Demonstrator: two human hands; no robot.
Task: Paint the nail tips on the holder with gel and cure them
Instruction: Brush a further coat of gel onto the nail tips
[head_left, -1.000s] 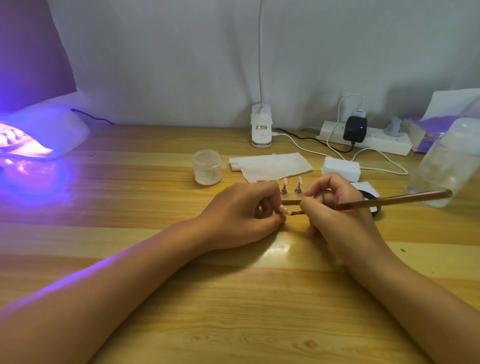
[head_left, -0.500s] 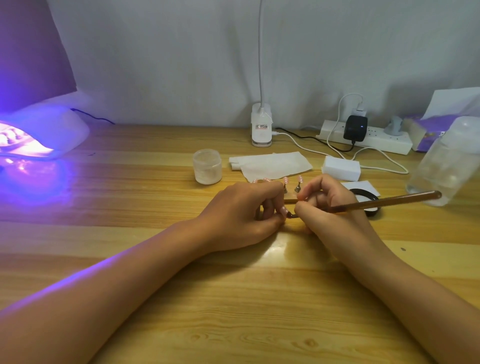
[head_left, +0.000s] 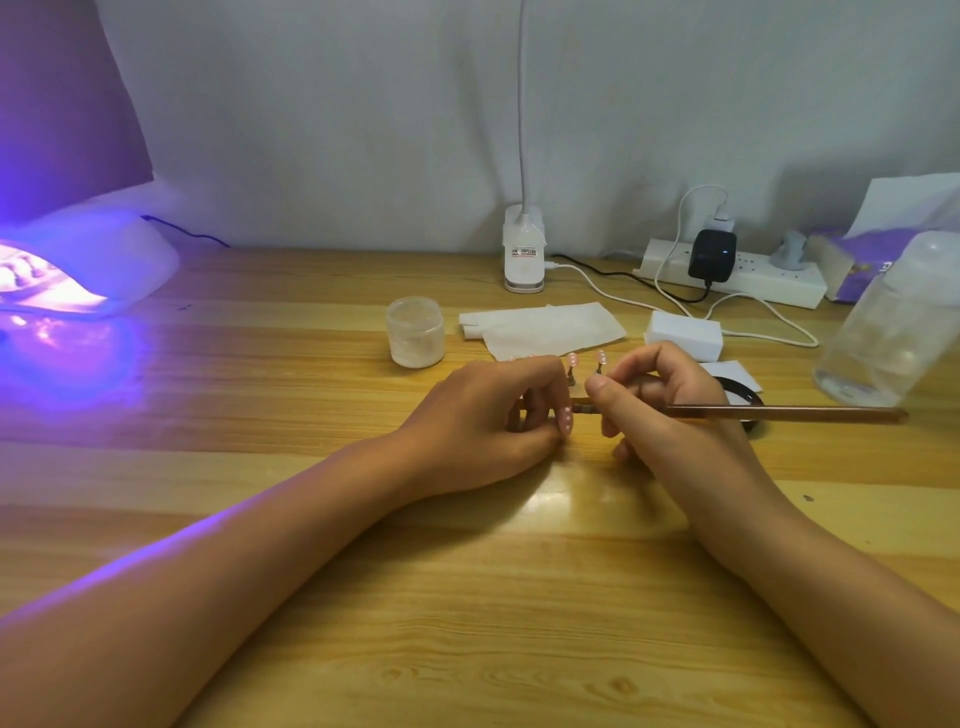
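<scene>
- Now a tip (head_left: 566, 420) is pinched by the left hand (head_left: 488, 415), low over the table (head_left: 467, 597).
- The brush (head_left: 779, 414) is gripped by the right hand (head_left: 660, 405), with its head just beside the tip.
- Gel could be smeared onto skin if the brush is shaken.
- Two other tips (head_left: 572, 359) just behind could be knocked over.
</scene>
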